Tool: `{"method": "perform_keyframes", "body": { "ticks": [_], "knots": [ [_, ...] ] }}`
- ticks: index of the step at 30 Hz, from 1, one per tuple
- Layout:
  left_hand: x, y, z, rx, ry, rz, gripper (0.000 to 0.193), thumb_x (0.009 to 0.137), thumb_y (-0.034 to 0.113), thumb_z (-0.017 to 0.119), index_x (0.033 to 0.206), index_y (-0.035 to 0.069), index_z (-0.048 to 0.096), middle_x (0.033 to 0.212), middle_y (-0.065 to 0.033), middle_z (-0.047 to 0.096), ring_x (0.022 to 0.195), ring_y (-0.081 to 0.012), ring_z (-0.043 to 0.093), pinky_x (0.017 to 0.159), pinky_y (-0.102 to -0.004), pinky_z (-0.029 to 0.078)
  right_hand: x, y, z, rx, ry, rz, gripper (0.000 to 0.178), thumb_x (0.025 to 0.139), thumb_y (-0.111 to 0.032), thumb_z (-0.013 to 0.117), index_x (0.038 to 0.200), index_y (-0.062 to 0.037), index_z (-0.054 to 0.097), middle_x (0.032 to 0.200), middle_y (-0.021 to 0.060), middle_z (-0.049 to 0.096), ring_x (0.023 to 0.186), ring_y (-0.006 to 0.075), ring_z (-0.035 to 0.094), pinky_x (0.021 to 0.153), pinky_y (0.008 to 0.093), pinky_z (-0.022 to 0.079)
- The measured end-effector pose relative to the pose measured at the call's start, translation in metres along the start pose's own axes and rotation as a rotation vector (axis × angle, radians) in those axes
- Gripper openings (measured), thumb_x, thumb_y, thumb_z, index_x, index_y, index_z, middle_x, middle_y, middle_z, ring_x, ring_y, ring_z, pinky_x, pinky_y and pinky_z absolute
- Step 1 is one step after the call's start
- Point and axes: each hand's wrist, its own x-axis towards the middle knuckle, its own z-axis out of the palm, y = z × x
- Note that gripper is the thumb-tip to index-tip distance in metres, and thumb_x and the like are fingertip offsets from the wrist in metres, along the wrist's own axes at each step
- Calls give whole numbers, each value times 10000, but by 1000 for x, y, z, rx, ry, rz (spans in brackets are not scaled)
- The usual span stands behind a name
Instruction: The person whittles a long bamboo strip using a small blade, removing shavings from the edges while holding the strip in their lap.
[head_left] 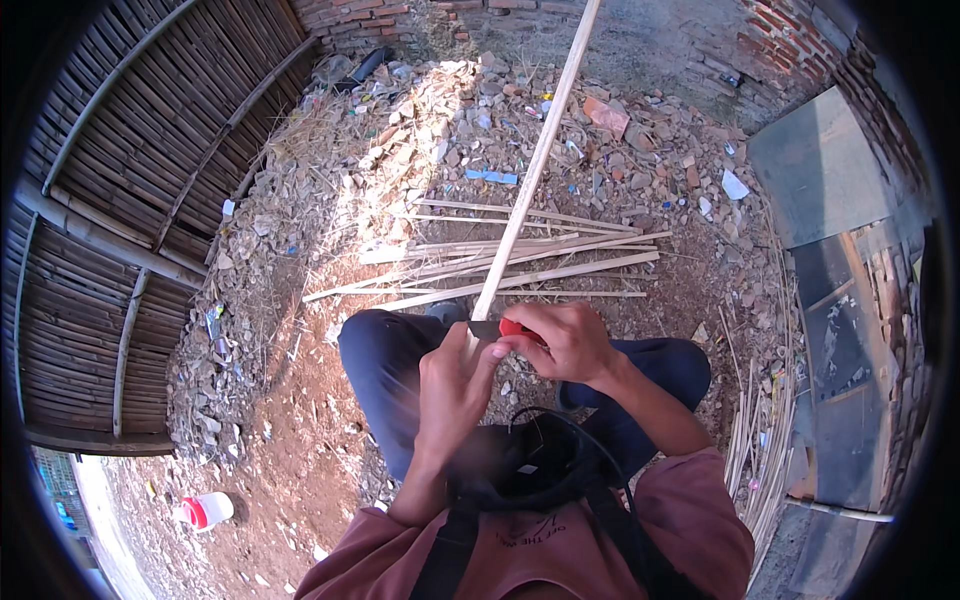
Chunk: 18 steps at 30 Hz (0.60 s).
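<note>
A long pale strip, which looks like split bamboo or wood, runs from my hands up past the top of the view. My left hand is closed round its near end, thumb pointing toward the blade. In my right hand is a knife with a red handle; its short dark blade lies across the strip just beyond my left fingers. Both hands meet over my lap, between my bent knees. The strip's lowest end is partly hidden by my left hand.
Several cut strips lie on the rubble-strewn ground ahead. More long strips lie at the right. A slatted bamboo wall stands left, a brick wall at the back, panels right. A red-and-white container sits lower left.
</note>
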Motion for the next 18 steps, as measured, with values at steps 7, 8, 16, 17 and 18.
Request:
{"method": "perform_keyframes", "body": {
  "ticks": [7,8,16,17,18],
  "knots": [
    [-3,4,1,27,58,24,468,1005,334,787,810,-17,547,575,-39,449,575,-88,349,504,-325,310,1,-4,0,13,-21,0,210,1001,-304,732,1051,-105,688,844,48,756,698,257,754,574,386,573],
    [-3,1,2,41,53,20,465,1007,337,784,815,-18,552,574,-39,448,578,-87,346,505,-326,310,0,-4,1,13,-20,-1,210,1001,-304,732,1051,-105,688,844,48,756,698,257,754,574,386,573],
    [-3,-12,7,53,58,-15,452,1026,317,760,806,-26,565,589,-26,438,607,-76,326,515,-328,302,-2,-5,7,-38,58,-2,239,1006,-334,725,1025,-100,681,826,55,748,665,268,744,548,392,561],
    [-3,-14,7,87,54,-9,450,1021,325,758,810,-28,577,598,-113,487,563,-236,419,518,-369,370,-2,-5,7,-39,58,-2,239,1006,-334,725,1025,-100,681,826,55,748,665,268,744,548,392,561],
    [-2,-14,7,122,50,-4,449,1016,334,755,813,-30,589,607,-200,536,520,-395,513,521,-410,438,-2,-6,7,-70,58,15,246,1004,-342,728,1020,-101,679,819,55,744,659,269,741,541,395,555]
  ]
}}
